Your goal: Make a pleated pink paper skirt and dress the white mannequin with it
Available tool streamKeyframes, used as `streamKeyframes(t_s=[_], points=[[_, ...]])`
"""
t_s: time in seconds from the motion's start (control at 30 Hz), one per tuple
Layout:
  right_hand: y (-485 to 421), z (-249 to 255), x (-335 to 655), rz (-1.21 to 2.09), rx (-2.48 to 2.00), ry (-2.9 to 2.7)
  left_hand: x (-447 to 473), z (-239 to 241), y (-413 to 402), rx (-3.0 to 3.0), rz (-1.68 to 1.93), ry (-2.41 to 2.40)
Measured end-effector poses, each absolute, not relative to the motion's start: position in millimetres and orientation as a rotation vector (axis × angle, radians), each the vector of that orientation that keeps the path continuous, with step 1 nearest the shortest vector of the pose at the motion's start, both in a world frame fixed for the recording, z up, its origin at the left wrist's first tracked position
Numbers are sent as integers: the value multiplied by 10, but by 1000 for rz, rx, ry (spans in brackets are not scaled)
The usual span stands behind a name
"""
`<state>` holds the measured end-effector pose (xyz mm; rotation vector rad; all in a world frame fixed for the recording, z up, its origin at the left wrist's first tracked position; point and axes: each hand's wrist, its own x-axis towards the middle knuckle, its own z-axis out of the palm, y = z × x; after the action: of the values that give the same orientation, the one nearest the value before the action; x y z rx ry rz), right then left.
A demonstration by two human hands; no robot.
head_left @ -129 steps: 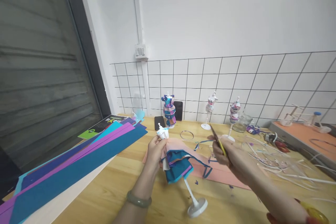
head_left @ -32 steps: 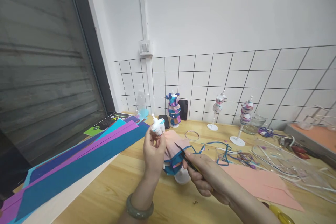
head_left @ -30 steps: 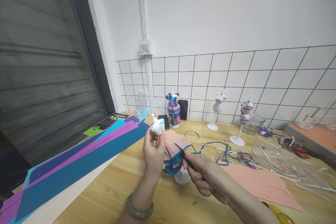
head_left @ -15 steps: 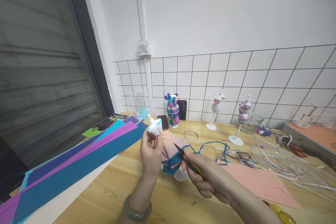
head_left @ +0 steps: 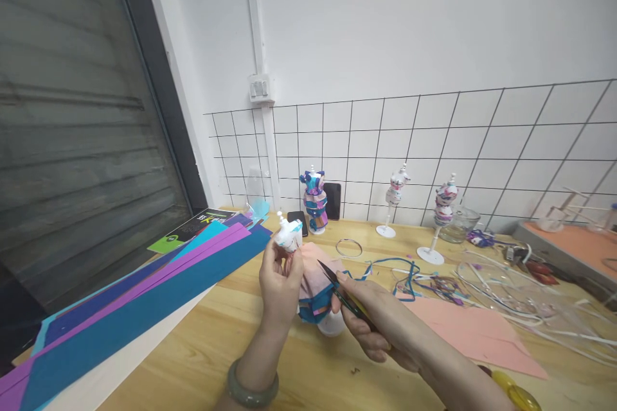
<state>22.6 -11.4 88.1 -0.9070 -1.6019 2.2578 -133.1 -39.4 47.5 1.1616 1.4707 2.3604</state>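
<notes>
My left hand (head_left: 280, 276) is closed around a small white dress form (head_left: 289, 235), tilted on the table with its neck up and left. Its skirt (head_left: 315, 264) has pale peach paper above and layered teal strips (head_left: 318, 307) below. The round white base (head_left: 330, 325) shows behind the skirt's lower edge. In my right hand (head_left: 369, 318) is a pair of dark, pointed scissors (head_left: 344, 298) with some yellow at the handle. Their tips lie over the peach paper, and I cannot tell whether they touch it. My right fingers are by the skirt's right edge.
Long coloured paper sheets (head_left: 144, 295) lie to the left. At the back stand a decorated dress form (head_left: 315, 200), a phone (head_left: 332, 201) and two more forms. A metal ring (head_left: 349, 248), paper strips (head_left: 412, 282), a peach sheet (head_left: 477, 334) and clear plastic (head_left: 530, 289) are on the right.
The dress form's top has shifted slightly right with my left hand. The scissors stay over the skirt, and the view has turned slightly.
</notes>
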Motion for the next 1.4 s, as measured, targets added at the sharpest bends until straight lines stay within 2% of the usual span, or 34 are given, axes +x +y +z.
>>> streamKeyframes(t_s=[0.6, 1.4], points=[[-72, 748, 195, 2043, -730, -1774, -1317, 441, -383, 1178, 2338, 1485], [-139, 828, 197, 1802, -805, -1940, -1317, 431, -398, 1180, 2426, 1596]])
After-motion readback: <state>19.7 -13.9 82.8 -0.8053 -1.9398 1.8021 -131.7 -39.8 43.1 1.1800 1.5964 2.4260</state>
